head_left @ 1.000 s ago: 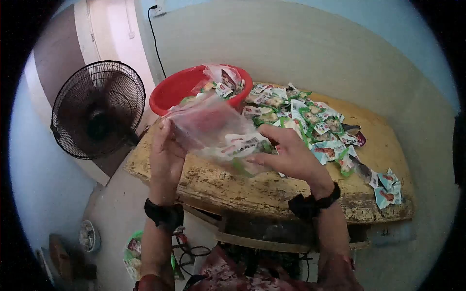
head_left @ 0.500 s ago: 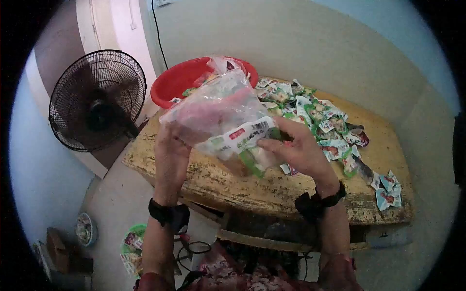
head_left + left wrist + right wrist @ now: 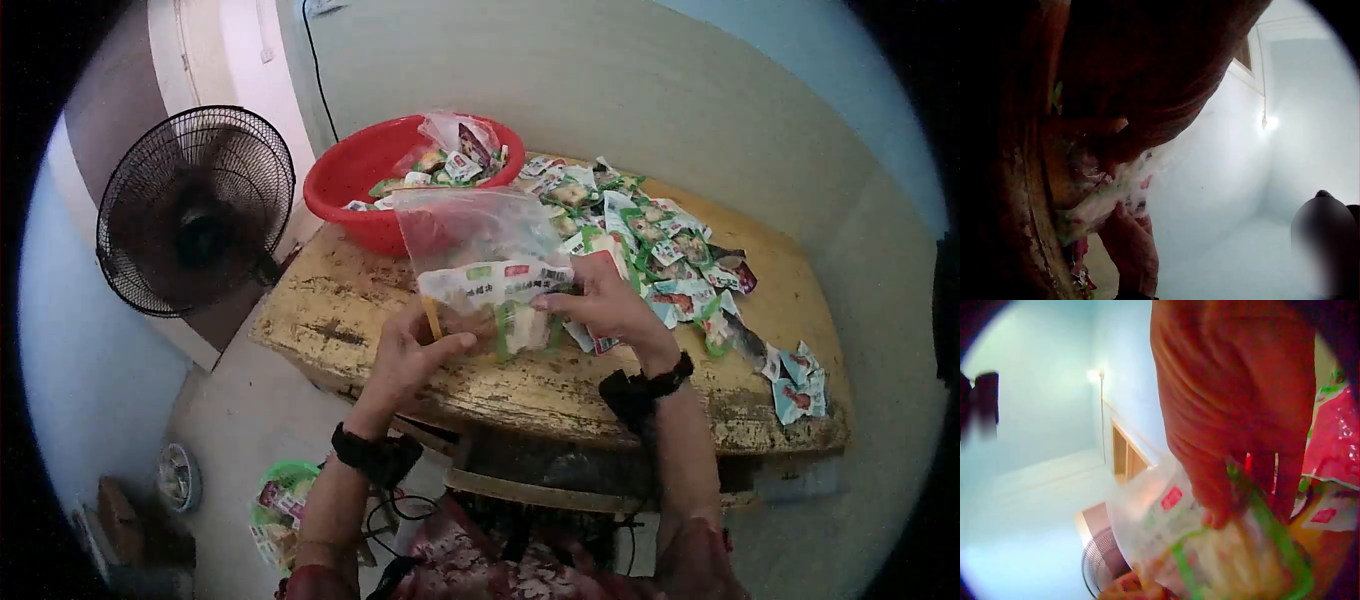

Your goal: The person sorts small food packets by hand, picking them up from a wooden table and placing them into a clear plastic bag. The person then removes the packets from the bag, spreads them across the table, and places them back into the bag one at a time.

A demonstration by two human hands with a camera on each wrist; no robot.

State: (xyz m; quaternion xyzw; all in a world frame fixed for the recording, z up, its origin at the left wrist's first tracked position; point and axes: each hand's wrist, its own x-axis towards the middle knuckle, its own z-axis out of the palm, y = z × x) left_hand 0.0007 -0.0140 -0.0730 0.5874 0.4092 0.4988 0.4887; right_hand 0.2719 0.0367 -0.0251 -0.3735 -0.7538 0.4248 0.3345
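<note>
A clear plastic bag (image 3: 480, 225) with small snack packets inside stands over the table's front, its upper part transparent and loose. Across its middle shows a white printed label (image 3: 495, 283), and a green-edged packet (image 3: 527, 330) lies low at the right. My left hand (image 3: 400, 360) holds the bag's lower left corner, thumb in front and fingers behind. At the right side, my right hand (image 3: 620, 312) pinches the bag with its thumb over the green-edged packet (image 3: 1235, 556). The fingers behind the bag are largely hidden.
A red basin (image 3: 345, 190) holding several packets stands at the table's back left. Many loose snack packets (image 3: 650, 240) spread over the right of the worn yellow table (image 3: 330, 320). A black fan (image 3: 195, 210) stands left; a green basket (image 3: 280, 475) with packets is on the floor.
The bag has tipped more upright, its printed label now facing me. My left hand has moved down and right from the bag's upper left edge to its lower corner; my right hand keeps its hold.
</note>
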